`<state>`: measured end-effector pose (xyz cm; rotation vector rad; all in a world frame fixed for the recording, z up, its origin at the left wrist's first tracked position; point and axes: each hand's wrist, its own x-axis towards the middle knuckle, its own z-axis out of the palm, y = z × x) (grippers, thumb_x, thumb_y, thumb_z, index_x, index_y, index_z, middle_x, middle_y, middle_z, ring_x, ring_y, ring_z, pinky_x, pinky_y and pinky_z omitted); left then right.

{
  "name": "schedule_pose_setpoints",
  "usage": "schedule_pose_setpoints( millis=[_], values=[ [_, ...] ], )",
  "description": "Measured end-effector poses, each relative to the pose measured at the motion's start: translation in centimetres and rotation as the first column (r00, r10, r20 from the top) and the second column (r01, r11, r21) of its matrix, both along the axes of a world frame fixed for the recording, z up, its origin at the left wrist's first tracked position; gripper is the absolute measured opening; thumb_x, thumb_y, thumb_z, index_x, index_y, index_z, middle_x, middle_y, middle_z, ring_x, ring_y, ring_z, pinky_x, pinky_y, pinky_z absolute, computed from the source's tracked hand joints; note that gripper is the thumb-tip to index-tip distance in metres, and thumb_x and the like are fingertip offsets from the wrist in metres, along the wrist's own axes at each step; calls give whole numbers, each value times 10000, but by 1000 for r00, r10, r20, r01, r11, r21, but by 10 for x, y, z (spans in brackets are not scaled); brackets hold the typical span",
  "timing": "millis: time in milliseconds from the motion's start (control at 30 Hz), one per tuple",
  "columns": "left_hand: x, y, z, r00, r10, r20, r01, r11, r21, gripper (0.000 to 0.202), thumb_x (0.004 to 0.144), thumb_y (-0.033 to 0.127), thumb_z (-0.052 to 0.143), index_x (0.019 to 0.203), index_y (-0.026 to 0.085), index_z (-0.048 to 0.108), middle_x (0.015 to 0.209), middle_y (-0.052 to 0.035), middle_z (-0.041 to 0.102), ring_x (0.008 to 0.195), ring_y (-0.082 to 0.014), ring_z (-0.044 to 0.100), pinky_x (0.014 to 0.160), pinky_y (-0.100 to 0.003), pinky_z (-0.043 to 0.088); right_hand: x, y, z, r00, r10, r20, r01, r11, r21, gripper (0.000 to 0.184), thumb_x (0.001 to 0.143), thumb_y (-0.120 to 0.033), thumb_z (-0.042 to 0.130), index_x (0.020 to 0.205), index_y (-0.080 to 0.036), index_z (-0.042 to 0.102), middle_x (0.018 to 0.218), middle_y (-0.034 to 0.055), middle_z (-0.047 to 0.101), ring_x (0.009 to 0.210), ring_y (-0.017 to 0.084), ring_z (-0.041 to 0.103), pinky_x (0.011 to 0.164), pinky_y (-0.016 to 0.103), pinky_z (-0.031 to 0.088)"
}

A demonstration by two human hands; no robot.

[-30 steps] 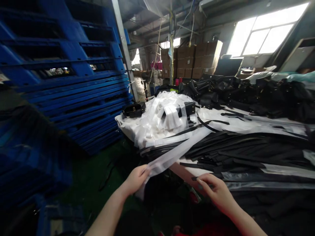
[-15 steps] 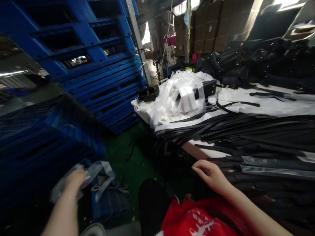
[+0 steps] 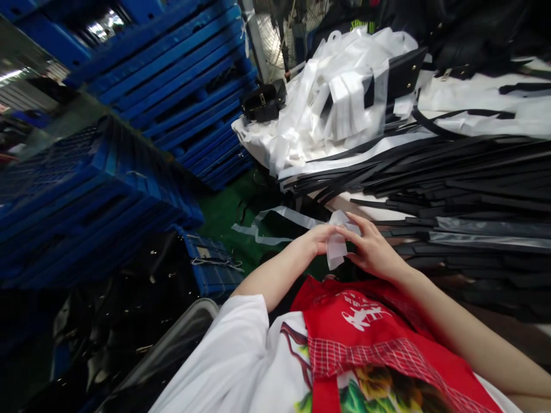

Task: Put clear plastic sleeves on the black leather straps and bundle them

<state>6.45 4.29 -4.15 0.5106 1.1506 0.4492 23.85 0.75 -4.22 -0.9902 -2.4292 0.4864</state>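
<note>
My left hand (image 3: 322,237) and my right hand (image 3: 373,248) meet in front of the red apron, at the table's near edge. Between them is a thin, translucent white plastic strip (image 3: 337,252), bunched up. My left hand is closed on it, and the fingertips of my right hand pinch it from the other side. A long tail of the strip hangs out to the left over the floor. Just beyond my hands, black straps (image 3: 413,178) lie in a thick layer on the white table. A heap of similar white plastic strips (image 3: 314,109) sits at the table's corner.
Blue pallets (image 3: 185,97) are stacked at the far left, with more blue pallets (image 3: 99,183) nearer. A blue crate (image 3: 213,264) stands low on the left, beside dark shiny goods (image 3: 129,310). A coiled black belt (image 3: 262,102) rests on the table corner.
My left hand has come from low on the left to the middle, bringing the plastic strip along. My right hand has moved up slightly and now takes hold of the strip too. The view has tilted down.
</note>
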Motion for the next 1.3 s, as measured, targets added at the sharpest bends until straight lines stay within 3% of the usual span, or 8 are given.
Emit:
schedule_pose_setpoints(
  millis=[167,267,400,567,733,933,1100,1300],
  values=[
    [17,-14,0,977,49,206,-27,993,-111,195,945,202,473,818,119,596,678,-23,605,596,-95,599,729,-227,558,2,-17,-4,999,1,-41,0,999,36,424,830,-98,550,1205,-253,675,1340,77,588,1222,275,523,1047,450,456],
    [9,-23,7,968,-19,252,61,985,-160,458,1006,426,317,854,116,618,782,-86,674,712,-144,659,773,-285,565,6,-20,0,972,-141,-188,125,988,-96,236,932,-272,513,1006,-218,731,1059,68,715,980,234,631,899,376,515],
    [-17,-35,26,925,-269,-268,294,954,58,746,879,765,318,902,105,664,937,-174,713,879,-256,685,767,-372,566,17,-11,9,824,-531,-197,365,764,-532,452,900,-544,526,773,-151,710,612,29,629,571,160,569,535,266,451],
    [-21,-44,53,865,28,-501,416,520,746,448,735,488,773,1053,182,697,1189,-96,660,1087,-213,612,909,-280,510,19,-5,19,890,-414,-193,124,626,-770,512,778,-627,631,711,-130,736,608,22,639,545,130,532,535,248,423],
    [-1,-46,46,894,66,-443,302,641,706,376,715,497,784,698,139,669,723,-43,661,665,-129,574,635,-243,479,10,-15,24,884,-424,-199,129,629,-766,493,742,-623,670,730,-137,750,681,38,682,593,146,562,545,245,427],
    [-5,-43,31,984,98,-152,40,703,710,449,683,547,787,759,107,742,746,-64,706,662,-141,601,635,-249,475,20,-20,33,883,-420,-208,108,614,-782,518,748,-636,662,659,-127,700,573,20,604,502,98,460,492,223,375],
    [-23,-41,41,971,183,-152,-2,644,765,392,775,494,736,830,107,760,820,-85,726,756,-181,641,712,-281,508,29,-17,31,812,-535,-234,179,609,-772,502,783,-637,636,853,-160,775,770,49,693,564,119,517,510,237,405],
    [-27,-46,60,941,-127,-313,337,409,848,204,878,314,647,899,166,787,1337,-129,608,1229,-258,574,1074,-372,428,22,-13,31,749,-565,-346,226,710,-667,405,712,-527,755,589,-155,654,651,37,641,617,140,558,607,260,452]
  ],
)
